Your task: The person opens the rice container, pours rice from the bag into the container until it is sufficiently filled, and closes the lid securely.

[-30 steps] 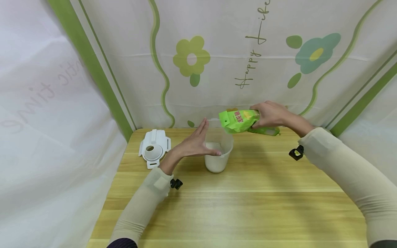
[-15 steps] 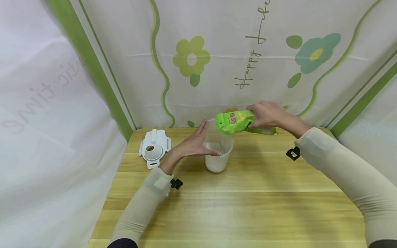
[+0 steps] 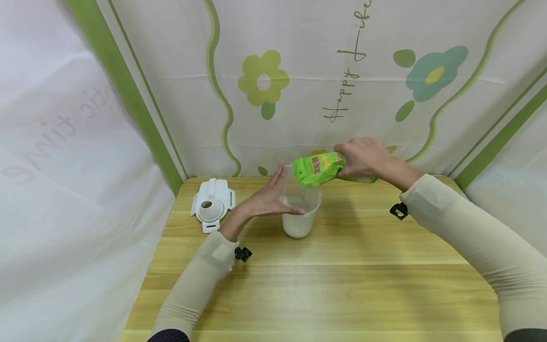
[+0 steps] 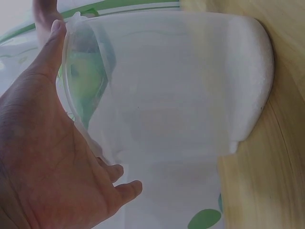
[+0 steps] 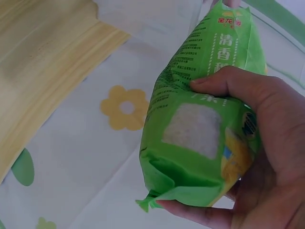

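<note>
My left hand [image 3: 269, 195] spans the rim of a tall translucent plastic container [image 3: 297, 227], thumb on the near side and fingers on the far side. In the left wrist view, white contents [image 4: 250, 71] show at the bottom of the container. My right hand [image 3: 363, 157] grips a bright green rice bag [image 3: 318, 168] by its body, tilted nearly flat with its front end over the container's mouth. In the right wrist view, white grains show through the bag's window [image 5: 193, 130]. Whether anything is flowing out is hidden.
A white plastic lid [image 3: 212, 204] with a round spout hole lies on the wooden table [image 3: 325, 294], left of the container. Behind the table's back edge hangs a white curtain [image 3: 307, 109] with printed flowers; more curtain hangs at both sides.
My right hand has moved a little left with the rice bag, bringing its front end farther over the container. My left hand and the container have stayed in place.
</note>
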Demonstrator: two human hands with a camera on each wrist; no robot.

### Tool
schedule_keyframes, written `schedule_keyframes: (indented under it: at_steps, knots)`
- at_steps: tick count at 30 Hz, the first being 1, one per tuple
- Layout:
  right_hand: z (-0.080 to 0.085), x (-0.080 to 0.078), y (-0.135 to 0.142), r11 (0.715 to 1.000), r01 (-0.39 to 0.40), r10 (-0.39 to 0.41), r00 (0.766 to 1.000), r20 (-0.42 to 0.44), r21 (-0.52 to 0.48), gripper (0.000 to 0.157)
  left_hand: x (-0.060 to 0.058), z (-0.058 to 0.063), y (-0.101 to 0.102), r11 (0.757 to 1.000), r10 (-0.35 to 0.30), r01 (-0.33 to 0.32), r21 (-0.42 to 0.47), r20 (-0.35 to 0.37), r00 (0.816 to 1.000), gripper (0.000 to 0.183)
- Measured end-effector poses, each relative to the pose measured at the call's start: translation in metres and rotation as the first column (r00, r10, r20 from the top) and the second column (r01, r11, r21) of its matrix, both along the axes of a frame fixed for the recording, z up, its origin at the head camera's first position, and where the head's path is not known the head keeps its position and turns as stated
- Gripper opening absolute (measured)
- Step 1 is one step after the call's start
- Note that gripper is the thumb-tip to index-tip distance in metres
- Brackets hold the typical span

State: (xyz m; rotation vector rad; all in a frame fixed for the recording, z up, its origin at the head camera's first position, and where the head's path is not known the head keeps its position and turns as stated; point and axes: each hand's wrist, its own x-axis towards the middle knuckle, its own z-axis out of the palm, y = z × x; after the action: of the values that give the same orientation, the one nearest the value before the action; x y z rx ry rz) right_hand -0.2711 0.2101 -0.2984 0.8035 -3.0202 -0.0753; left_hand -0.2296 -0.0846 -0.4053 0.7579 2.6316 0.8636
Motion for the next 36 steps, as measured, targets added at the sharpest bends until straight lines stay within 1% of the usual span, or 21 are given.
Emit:
schedule_keyframes:
  at_steps: [7, 13, 20, 28, 36]
  knots:
    - [0.004, 0.002, -0.008, 0.998, -0.003, 0.005, 0.999, -0.033, 0.062, 0.031, 0.000, -0.002, 0.000, 1.000, 0.007, -0.007, 0.008, 0.008, 1.000, 0.140]
    - [0.005, 0.002, -0.012, 0.996, -0.009, 0.014, 0.999, -0.050, 0.088, 0.034, 0.000, -0.002, 0.000, 1.000, 0.017, -0.018, 0.010, 0.015, 1.000, 0.140]
    - [0.007, 0.003, -0.017, 0.992, -0.019, 0.030, 0.996, -0.085, 0.126, 0.038, 0.000, -0.002, 0.000, 0.999, 0.017, -0.018, 0.037, 0.015, 1.000, 0.139]
    - [0.009, 0.006, -0.022, 0.987, -0.045, 0.066, 0.989, -0.129, 0.157, 0.034, 0.001, -0.002, 0.001, 0.999, 0.019, -0.020, 0.039, 0.027, 0.999, 0.139]
    - [0.011, 0.009, -0.026, 0.983, -0.065, 0.092, 0.984, -0.150, 0.174, 0.034, 0.001, -0.003, 0.002, 0.999, 0.021, -0.022, 0.042, 0.008, 1.000, 0.138]
